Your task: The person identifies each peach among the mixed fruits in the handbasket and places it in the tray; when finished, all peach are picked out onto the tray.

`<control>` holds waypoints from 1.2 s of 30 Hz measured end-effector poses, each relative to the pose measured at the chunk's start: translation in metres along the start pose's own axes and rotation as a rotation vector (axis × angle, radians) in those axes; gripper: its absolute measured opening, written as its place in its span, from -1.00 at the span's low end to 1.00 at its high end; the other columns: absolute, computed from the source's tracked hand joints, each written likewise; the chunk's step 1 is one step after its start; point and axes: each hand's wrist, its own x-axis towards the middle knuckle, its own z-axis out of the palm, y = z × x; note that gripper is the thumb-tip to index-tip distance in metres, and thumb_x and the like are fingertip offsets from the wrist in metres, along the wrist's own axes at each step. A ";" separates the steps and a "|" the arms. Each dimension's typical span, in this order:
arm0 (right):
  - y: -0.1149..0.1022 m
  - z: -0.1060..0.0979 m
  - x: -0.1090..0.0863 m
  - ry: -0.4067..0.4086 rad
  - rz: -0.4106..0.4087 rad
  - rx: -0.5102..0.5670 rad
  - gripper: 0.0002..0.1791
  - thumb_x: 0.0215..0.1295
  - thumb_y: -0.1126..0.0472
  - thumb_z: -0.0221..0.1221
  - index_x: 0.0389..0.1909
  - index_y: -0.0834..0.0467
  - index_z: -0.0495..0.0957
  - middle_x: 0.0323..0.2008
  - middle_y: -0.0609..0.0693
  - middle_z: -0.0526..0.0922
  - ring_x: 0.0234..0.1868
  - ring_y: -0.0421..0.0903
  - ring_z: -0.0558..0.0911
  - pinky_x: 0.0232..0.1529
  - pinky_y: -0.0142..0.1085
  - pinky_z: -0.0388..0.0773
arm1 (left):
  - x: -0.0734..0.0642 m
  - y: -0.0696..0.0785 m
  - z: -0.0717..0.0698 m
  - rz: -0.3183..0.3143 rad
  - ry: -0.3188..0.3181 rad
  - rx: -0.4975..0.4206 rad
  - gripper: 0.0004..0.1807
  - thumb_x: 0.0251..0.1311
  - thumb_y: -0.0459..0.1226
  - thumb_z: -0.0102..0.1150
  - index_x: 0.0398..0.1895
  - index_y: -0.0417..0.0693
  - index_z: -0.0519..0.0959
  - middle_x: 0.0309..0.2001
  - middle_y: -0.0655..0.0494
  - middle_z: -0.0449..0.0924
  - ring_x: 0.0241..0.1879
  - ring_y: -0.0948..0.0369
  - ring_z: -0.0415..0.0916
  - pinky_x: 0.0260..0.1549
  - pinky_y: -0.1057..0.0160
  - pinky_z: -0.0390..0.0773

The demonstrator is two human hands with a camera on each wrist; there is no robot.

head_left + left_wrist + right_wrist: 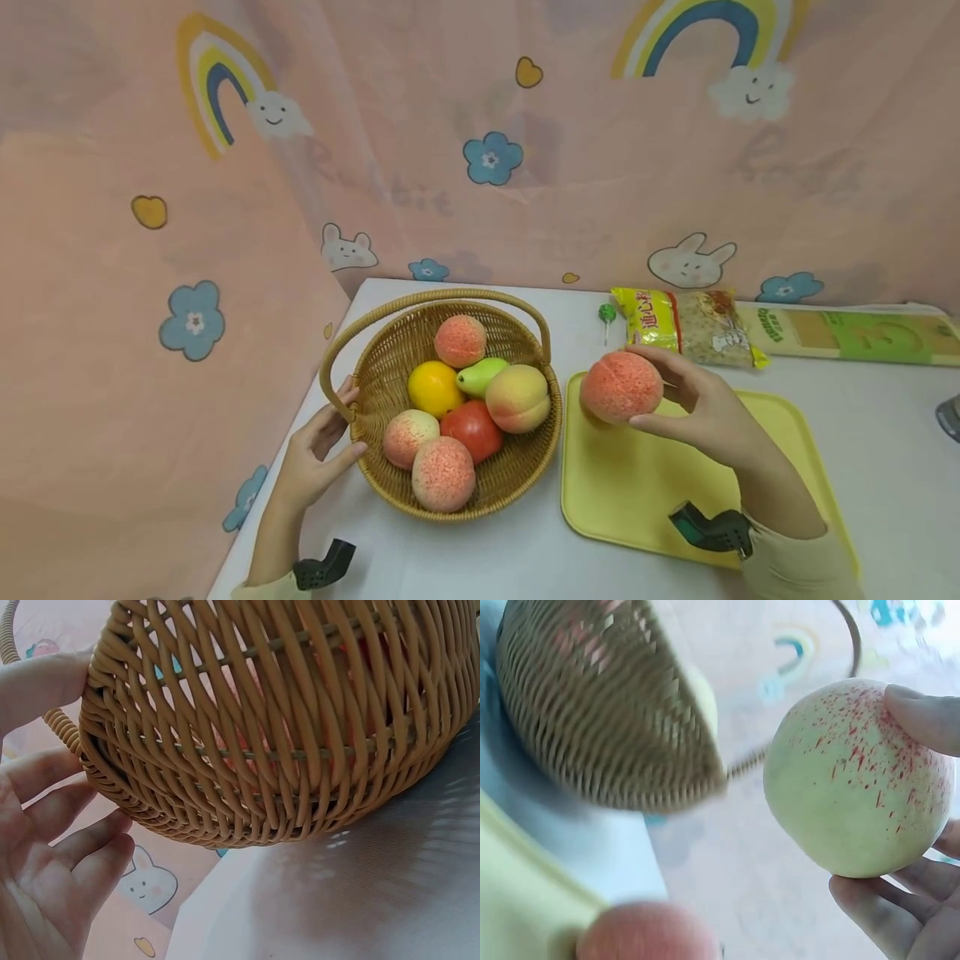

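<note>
My right hand (701,412) holds a pink-red peach (622,387) between thumb and fingers above the yellow tray (622,492). From the right wrist view, the underside of this peach (855,780) is pale green with red specks. My left hand (311,454) rests against the left rim of the wicker basket (375,333), near the foot of its handle. The left wrist view shows its thumb and fingers spread apart along the rim (105,761). Inside the basket lie several peaches (444,475), a yellow round fruit (435,389), a green pear-like fruit (480,377) and a red fruit (472,429).
A blurred pink round fruit (649,934) shows low in the right wrist view. Behind the tray lie a green lollipop (607,314), a yellow bag of pasta (682,325) and a long green package (855,333). A dark object (949,417) stands at the right edge.
</note>
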 end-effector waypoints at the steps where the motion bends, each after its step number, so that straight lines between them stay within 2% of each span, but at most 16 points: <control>1: 0.004 -0.003 -0.003 0.019 0.019 -0.006 -0.19 -0.01 0.49 0.33 0.32 0.25 0.26 0.15 -0.34 0.43 0.04 -0.41 0.51 0.01 -0.63 0.46 | 0.000 0.000 0.000 0.002 0.000 -0.001 -0.26 -0.04 -0.65 0.18 0.32 -0.38 0.26 0.44 -0.29 0.02 0.37 0.37 0.17 0.24 0.50 0.28; 7: 0.029 -0.023 -0.014 0.070 0.112 -0.024 -0.21 0.09 0.45 0.29 0.36 0.23 0.21 0.16 -0.30 0.39 0.09 -0.47 0.45 0.00 -0.67 0.44 | -0.001 -0.001 -0.003 0.014 0.004 -0.002 -0.27 -0.05 -0.66 0.18 0.30 -0.42 0.25 0.43 -0.33 0.01 0.38 0.36 0.16 0.23 0.51 0.27; 9: 0.037 -0.028 -0.016 0.078 0.152 -0.028 -0.22 0.11 0.41 0.29 0.37 0.19 0.21 0.15 -0.28 0.38 0.09 -0.49 0.42 -0.02 -0.67 0.45 | -0.002 0.000 -0.004 -0.001 0.006 -0.006 -0.26 -0.04 -0.66 0.17 0.31 -0.40 0.25 0.44 -0.29 0.01 0.38 0.36 0.15 0.24 0.51 0.26; 16: 0.066 -0.041 -0.022 0.059 0.276 -0.068 -0.26 0.19 0.26 0.27 0.37 0.21 0.18 0.17 -0.24 0.33 0.05 -0.54 0.36 -0.14 -0.57 0.54 | -0.005 0.001 -0.003 -0.031 0.011 -0.018 -0.24 -0.05 -0.67 0.17 0.33 -0.39 0.23 0.45 -0.24 0.00 0.38 0.36 0.15 0.26 0.49 0.26; 18: 0.072 -0.044 -0.024 0.044 0.312 -0.092 -0.26 0.21 0.21 0.27 0.36 0.23 0.18 0.17 -0.22 0.33 0.09 -0.40 0.39 -0.14 -0.56 0.53 | -0.006 0.000 -0.002 -0.025 0.015 -0.016 -0.24 -0.05 -0.67 0.17 0.33 -0.40 0.23 0.45 -0.25 0.01 0.38 0.36 0.15 0.25 0.50 0.26; 20: 0.078 -0.046 -0.026 0.028 0.352 -0.105 -0.25 0.22 0.17 0.26 0.37 0.25 0.17 0.18 -0.18 0.33 0.17 -0.16 0.43 -0.13 -0.55 0.51 | -0.006 -0.001 -0.002 -0.018 0.016 -0.016 -0.25 -0.05 -0.67 0.17 0.32 -0.40 0.24 0.45 -0.26 0.01 0.39 0.35 0.15 0.25 0.50 0.26; 22: 0.082 -0.048 -0.029 0.012 0.390 -0.107 -0.24 0.22 0.14 0.26 0.37 0.26 0.16 0.20 -0.11 0.33 0.23 0.11 0.39 -0.10 -0.49 0.51 | -0.006 -0.003 -0.002 -0.014 0.014 -0.016 -0.25 -0.05 -0.67 0.17 0.32 -0.40 0.24 0.45 -0.27 0.01 0.39 0.35 0.14 0.25 0.51 0.26; 24: 0.086 -0.049 -0.031 -0.001 0.424 -0.105 -0.23 0.23 0.11 0.25 0.38 0.26 0.15 0.22 0.00 0.33 0.24 0.27 0.34 -0.05 -0.40 0.52 | -0.006 -0.003 -0.001 -0.015 0.011 -0.016 -0.25 -0.05 -0.67 0.17 0.32 -0.40 0.24 0.45 -0.26 0.01 0.39 0.35 0.14 0.25 0.50 0.26; 28: 0.094 -0.050 -0.036 -0.032 0.479 -0.083 -0.22 0.25 0.07 0.23 0.38 0.26 0.13 0.29 0.24 0.27 0.25 0.32 0.31 0.10 -0.02 0.49 | -0.004 -0.002 -0.001 -0.024 0.009 -0.014 -0.24 -0.06 -0.68 0.18 0.32 -0.38 0.25 0.45 -0.25 0.01 0.39 0.35 0.14 0.25 0.51 0.26; 31: 0.100 -0.051 -0.040 -0.047 0.505 -0.057 -0.21 0.26 0.07 0.22 0.39 0.28 0.10 0.32 0.31 0.21 0.28 0.37 0.26 0.14 0.19 0.38 | -0.003 -0.001 -0.001 -0.012 0.008 -0.010 -0.24 -0.07 -0.68 0.18 0.32 -0.38 0.25 0.45 -0.27 0.01 0.39 0.35 0.14 0.24 0.51 0.26; 33: 0.102 -0.051 -0.042 -0.049 0.510 -0.052 -0.22 0.26 0.07 0.21 0.39 0.28 0.10 0.33 0.30 0.21 0.28 0.34 0.27 0.15 0.10 0.42 | -0.002 -0.001 0.000 0.002 0.005 -0.006 -0.24 -0.07 -0.67 0.18 0.32 -0.39 0.25 0.44 -0.29 0.01 0.39 0.35 0.14 0.24 0.51 0.27; 34: 0.103 -0.052 -0.043 -0.048 0.509 -0.052 -0.22 0.26 0.07 0.21 0.39 0.27 0.10 0.33 0.28 0.21 0.29 0.29 0.28 0.16 -0.03 0.45 | -0.002 -0.001 0.000 0.006 0.004 -0.007 -0.24 -0.07 -0.68 0.18 0.32 -0.39 0.25 0.44 -0.30 0.01 0.39 0.35 0.15 0.24 0.51 0.27; 36: 0.105 -0.053 -0.045 -0.049 0.505 -0.068 -0.23 0.26 0.07 0.21 0.39 0.25 0.11 0.32 0.25 0.24 0.28 0.08 0.33 0.10 -0.32 0.45 | -0.001 -0.001 0.000 0.007 0.002 -0.010 -0.24 -0.07 -0.68 0.18 0.32 -0.39 0.25 0.43 -0.31 0.00 0.38 0.36 0.15 0.24 0.52 0.27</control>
